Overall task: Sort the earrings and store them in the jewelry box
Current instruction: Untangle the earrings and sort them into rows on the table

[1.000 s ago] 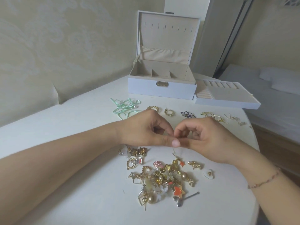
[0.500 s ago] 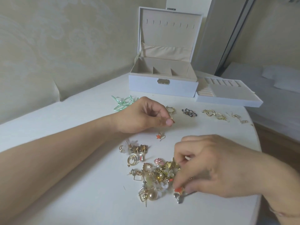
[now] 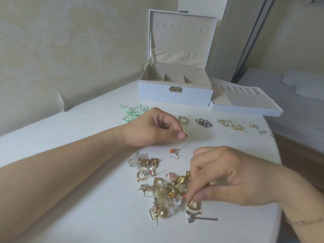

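A tangled pile of earrings (image 3: pixel 166 193) lies on the white table (image 3: pixel 87 172) in front of me. My left hand (image 3: pixel 150 128) hovers above the table and pinches the top of an orange star earring (image 3: pixel 172 150), which dangles down on a thin chain. My right hand (image 3: pixel 226 178) reaches into the right side of the pile, its fingertips pinching a small piece beside a gold heart-shaped earring (image 3: pixel 193 205). The white jewelry box (image 3: pixel 175 95) stands open at the back, its three beige compartments holding nothing I can see.
The box's removable tray (image 3: pixel 245 107) rests on the table right of it. Sorted pairs lie in a row before the box: mint ribbon earrings (image 3: pixel 133 112), gold hoops (image 3: pixel 183 119), black ones (image 3: pixel 203 123), gold twists (image 3: pixel 231 125), small pale drops (image 3: pixel 256 128). A bed lies right.
The hands have parted. My left hand moved up and left with the star earring dangling from it. My right hand dropped to the pile and took a small piece between its fingertips.
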### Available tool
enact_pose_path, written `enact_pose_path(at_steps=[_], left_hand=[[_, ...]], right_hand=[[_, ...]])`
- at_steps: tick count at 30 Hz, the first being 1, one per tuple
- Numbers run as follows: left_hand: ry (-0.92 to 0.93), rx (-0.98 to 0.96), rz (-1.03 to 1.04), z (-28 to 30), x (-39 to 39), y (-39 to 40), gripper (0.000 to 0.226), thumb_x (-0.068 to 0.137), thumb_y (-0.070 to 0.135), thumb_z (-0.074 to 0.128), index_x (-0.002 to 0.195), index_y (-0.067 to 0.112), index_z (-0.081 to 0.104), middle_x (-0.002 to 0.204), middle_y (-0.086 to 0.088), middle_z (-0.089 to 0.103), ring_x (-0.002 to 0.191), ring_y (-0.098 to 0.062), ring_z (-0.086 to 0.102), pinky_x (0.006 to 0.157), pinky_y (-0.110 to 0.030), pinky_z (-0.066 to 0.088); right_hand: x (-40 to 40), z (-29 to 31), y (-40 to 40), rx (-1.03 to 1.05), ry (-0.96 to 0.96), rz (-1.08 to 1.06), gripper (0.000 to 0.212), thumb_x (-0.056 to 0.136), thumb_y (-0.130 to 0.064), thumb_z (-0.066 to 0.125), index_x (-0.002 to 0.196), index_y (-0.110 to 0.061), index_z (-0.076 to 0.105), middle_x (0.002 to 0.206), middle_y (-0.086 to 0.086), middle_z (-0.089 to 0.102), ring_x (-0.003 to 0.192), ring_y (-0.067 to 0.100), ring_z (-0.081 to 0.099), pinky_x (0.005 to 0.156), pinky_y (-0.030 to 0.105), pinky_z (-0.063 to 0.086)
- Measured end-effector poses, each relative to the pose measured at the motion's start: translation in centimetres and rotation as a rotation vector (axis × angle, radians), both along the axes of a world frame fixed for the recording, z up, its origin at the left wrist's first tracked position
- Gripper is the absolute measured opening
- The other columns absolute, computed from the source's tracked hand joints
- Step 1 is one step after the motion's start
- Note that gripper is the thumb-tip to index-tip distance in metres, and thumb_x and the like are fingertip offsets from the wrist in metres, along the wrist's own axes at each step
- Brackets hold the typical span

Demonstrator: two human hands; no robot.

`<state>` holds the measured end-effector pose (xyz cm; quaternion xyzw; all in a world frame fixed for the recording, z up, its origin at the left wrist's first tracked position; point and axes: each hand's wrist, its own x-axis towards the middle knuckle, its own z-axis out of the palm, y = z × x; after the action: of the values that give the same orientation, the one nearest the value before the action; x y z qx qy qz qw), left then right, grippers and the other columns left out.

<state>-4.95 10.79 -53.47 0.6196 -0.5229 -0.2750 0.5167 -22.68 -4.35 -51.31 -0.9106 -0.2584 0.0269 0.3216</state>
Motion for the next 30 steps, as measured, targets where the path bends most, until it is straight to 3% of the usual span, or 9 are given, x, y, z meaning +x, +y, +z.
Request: enact_pose_path(at_steps=[1,3,6,9,14,18,22,27,30], left_hand=[[0.019,0.004,-0.009,0.0,0.0,0.0,0.014,0.088,-0.005,0.063,0.081,0.006,0.068,0.053,0.019,0.057,0.048,0.007,0.044,0.053,-0.005,0.035],[0.059,-0.004,-0.017,0.0,-0.1,0.0,0.016,0.088,-0.006,0.063,0.078,0.004,0.070,0.051,0.018,0.055,0.045,0.003,0.040,0.049,-0.009,0.032],[0.081,-0.028,-0.015,0.1,-0.3,-0.1,0.011,0.084,0.007,0.066,0.076,0.008,0.074,0.054,-0.001,0.054,0.048,-0.012,0.035,0.048,-0.020,0.028],[0.081,-0.016,-0.015,0.2,-0.3,0.0,0.010,0.083,0.010,0.068,0.077,0.004,0.074,0.061,-0.014,0.051,0.056,-0.021,0.036,0.053,-0.030,0.029],[0.086,0.010,-0.020,0.0,-0.1,0.1,0.008,0.081,0.011,0.070,0.077,0.011,0.076,0.061,-0.003,0.061,0.055,-0.013,0.050,0.056,-0.022,0.043],[0.069,0.010,-0.059,0.0,-0.1,0.1,0.007,0.082,0.009,0.068,0.079,0.009,0.074,0.064,-0.008,0.063,0.054,-0.014,0.054,0.056,-0.022,0.047],[0.082,0.013,-0.077,-0.1,0.1,0.1,0.008,0.084,0.007,0.067,0.080,0.010,0.074,0.065,-0.005,0.064,0.054,-0.013,0.056,0.057,-0.022,0.048],[0.056,0.090,-0.149,0.0,0.3,0.2,0.008,0.087,0.007,0.063,0.086,0.004,0.070,0.067,0.002,0.068,0.056,-0.012,0.057,0.055,-0.026,0.042],[0.004,0.217,-0.270,1.0,0.9,0.8,0.010,0.090,0.004,0.059,0.089,-0.002,0.067,0.079,-0.005,0.072,0.061,-0.014,0.061,0.056,-0.031,0.040]], right_hand=[[0.0,0.1,-0.1,0.101,0.002,-0.019,0.010,0.087,-0.024,0.071,0.093,-0.021,0.078,0.075,-0.011,0.065,0.074,0.009,0.056,0.069,0.019,0.043],[0.1,0.2,-0.4,0.324,0.012,-0.070,0.010,0.087,-0.024,0.069,0.092,-0.020,0.077,0.069,-0.012,0.066,0.064,0.012,0.058,0.065,0.020,0.044],[0.3,0.1,-0.4,0.635,0.033,-0.137,0.012,0.086,-0.030,0.067,0.091,-0.023,0.076,0.066,-0.003,0.069,0.061,0.013,0.063,0.063,0.021,0.049],[0.6,0.2,-0.5,0.793,0.099,-0.128,0.014,0.086,-0.031,0.068,0.091,-0.019,0.074,0.065,-0.001,0.070,0.060,0.016,0.063,0.059,0.027,0.048],[0.8,0.3,-0.6,0.914,0.158,-0.090,0.013,0.087,-0.032,0.068,0.091,-0.020,0.072,0.064,0.000,0.068,0.057,0.019,0.056,0.056,0.034,0.035],[0.7,0.7,-0.7,0.765,0.193,-0.133,0.005,0.088,-0.018,0.066,0.087,-0.015,0.070,0.065,0.004,0.067,0.058,0.020,0.060,0.059,0.027,0.046],[0.7,1.0,-0.7,0.815,0.267,-0.103,0.005,0.089,-0.017,0.064,0.087,-0.014,0.068,0.064,0.005,0.066,0.058,0.022,0.060,0.058,0.030,0.045],[1.2,0.2,-0.4,0.860,0.284,-0.107,0.020,0.088,-0.028,0.067,0.089,-0.008,0.065,0.064,0.006,0.065,0.066,0.028,0.061,0.071,0.028,0.050],[1.4,-0.1,-0.7,0.912,0.292,-0.086,0.018,0.089,-0.028,0.066,0.090,-0.010,0.064,0.064,0.004,0.062,0.071,0.028,0.060,0.072,0.030,0.049]])
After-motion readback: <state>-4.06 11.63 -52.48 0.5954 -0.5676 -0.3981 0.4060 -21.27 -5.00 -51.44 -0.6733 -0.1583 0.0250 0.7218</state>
